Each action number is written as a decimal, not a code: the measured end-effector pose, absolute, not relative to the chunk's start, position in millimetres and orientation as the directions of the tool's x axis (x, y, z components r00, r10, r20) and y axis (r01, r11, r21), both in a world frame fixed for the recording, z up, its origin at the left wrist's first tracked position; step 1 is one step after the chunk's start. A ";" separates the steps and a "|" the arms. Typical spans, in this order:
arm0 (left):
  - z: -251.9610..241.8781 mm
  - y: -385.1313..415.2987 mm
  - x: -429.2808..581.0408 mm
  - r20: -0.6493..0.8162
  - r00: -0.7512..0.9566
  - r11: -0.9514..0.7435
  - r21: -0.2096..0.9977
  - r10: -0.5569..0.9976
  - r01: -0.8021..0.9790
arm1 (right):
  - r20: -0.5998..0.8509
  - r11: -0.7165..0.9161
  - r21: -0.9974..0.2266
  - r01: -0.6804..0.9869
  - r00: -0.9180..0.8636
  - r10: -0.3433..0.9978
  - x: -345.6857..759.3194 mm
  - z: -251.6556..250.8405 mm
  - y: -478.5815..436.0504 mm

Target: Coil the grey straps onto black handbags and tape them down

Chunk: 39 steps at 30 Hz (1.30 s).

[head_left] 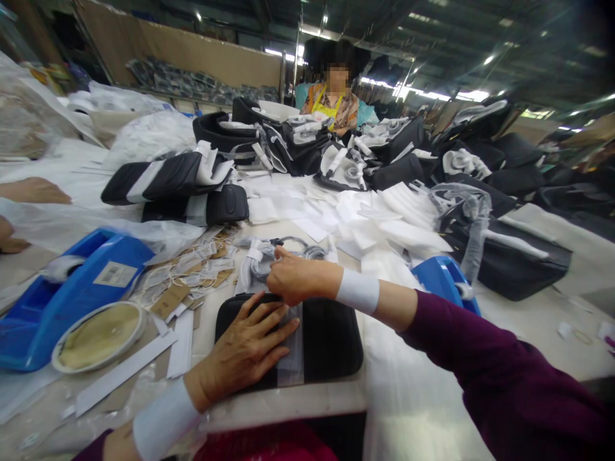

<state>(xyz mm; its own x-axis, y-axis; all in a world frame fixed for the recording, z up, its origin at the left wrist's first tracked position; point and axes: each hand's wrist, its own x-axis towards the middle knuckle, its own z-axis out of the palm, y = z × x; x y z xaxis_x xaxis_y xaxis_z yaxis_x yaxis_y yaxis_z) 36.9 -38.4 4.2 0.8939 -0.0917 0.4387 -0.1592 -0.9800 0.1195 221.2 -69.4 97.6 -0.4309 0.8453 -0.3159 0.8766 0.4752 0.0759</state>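
- The person's left hand lies palm down on a flat, black, round-cornered case, its fingers spread apart; nothing is clasped in it.
- The case rests on the pale tabletop directly in front of the person, with a translucent plastic band across its middle, partly under the left fingers.
- The right hand is above the far edge of the case, fingers curled in; I cannot tell whether its fingertips pinch anything.
- Just beyond that hand, and partly hidden by it, lie coiled grey cables.
- Both wrists wear pale, wide cuffs, and a purple sleeve covers the right arm.
- Left of the case are white strips of paper, a heap of stringed white and brown tags, a shallow round dish of yellowish material and a blue plastic tape dispenser.
- A second blue dispenser stands to the right, near the right forearm.
- Farther back are stacked black cases, loose white sheets and piled black bags.
- Across the table is a co-worker in a yellow apron; another person's hand shows at the left edge.
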 end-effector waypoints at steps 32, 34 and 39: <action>10.7 -37.6 32.5 0.406 0.909 -0.980 0.121 -0.094 -0.155 | 0.283 0.031 -0.046 0.998 -0.016 0.959 219.3 58.7 -131.5; 10.3 -37.4 32.2 0.398 0.913 -0.980 0.127 -0.091 -0.153 | 0.274 0.054 -0.068 0.996 -0.033 0.961 212.8 45.5 -145.1; 10.2 -38.2 31.3 0.359 0.928 -0.982 0.113 -0.100 -0.149 | 0.334 0.026 0.025 0.999 -0.032 0.942 215.8 20.6 -148.6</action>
<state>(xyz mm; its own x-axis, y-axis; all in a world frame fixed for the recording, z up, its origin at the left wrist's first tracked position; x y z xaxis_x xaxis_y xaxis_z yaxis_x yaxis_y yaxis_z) 31.3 -38.2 10.2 0.9281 -0.1000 0.3587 -0.1494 -0.9823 0.1128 215.8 -148.6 20.6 -0.0324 0.9420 0.3341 0.9994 0.0255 0.0249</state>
